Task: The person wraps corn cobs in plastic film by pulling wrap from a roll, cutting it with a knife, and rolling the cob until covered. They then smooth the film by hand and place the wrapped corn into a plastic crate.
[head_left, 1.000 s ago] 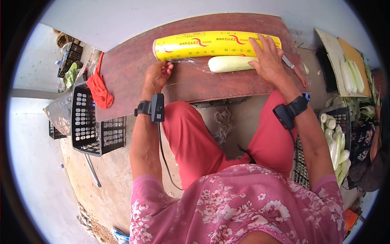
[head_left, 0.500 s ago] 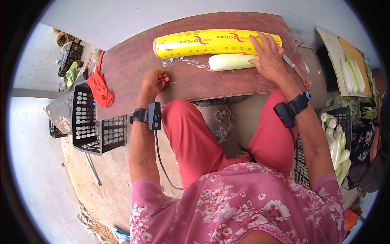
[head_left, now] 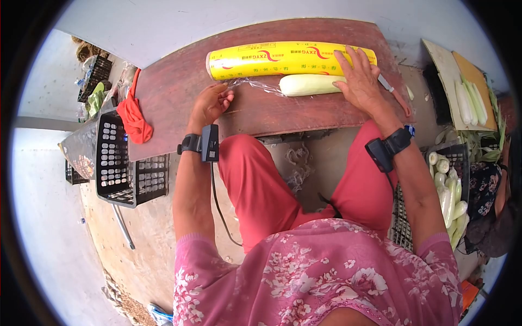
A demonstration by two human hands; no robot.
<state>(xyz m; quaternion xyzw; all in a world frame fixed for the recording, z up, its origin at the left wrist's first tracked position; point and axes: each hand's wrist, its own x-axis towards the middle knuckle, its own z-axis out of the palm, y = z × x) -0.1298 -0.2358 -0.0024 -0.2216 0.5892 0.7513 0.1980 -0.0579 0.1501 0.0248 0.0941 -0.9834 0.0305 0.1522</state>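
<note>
A yellow printed roll of cling film (head_left: pixel 255 58) lies across the red-brown tabletop. Just in front of it rests a long pale green vegetable (head_left: pixel 310 85), with a loose strip of clear film (head_left: pixel 262 86) trailing left from it. My left hand (head_left: pixel 213 102) is at the strip's left end, fingers curled in and closed on the film's edge. Fingers spread, my right hand (head_left: pixel 361 79) lies over the roll's right part, its thumb on the vegetable's right end. A knife (head_left: pixel 399 98) with a reddish handle lies right of that hand.
A red cloth (head_left: pixel 134 120) hangs over the table's left edge beside a black crate (head_left: pixel 114 157). To the right, wrapped pale vegetables (head_left: pixel 449 198) fill another crate, and several more lie on a board (head_left: pixel 462 103). A person in dark floral clothing sits at far right.
My left hand has moved slightly up and right, to the end of the film strip. My right hand stays spread on the roll.
</note>
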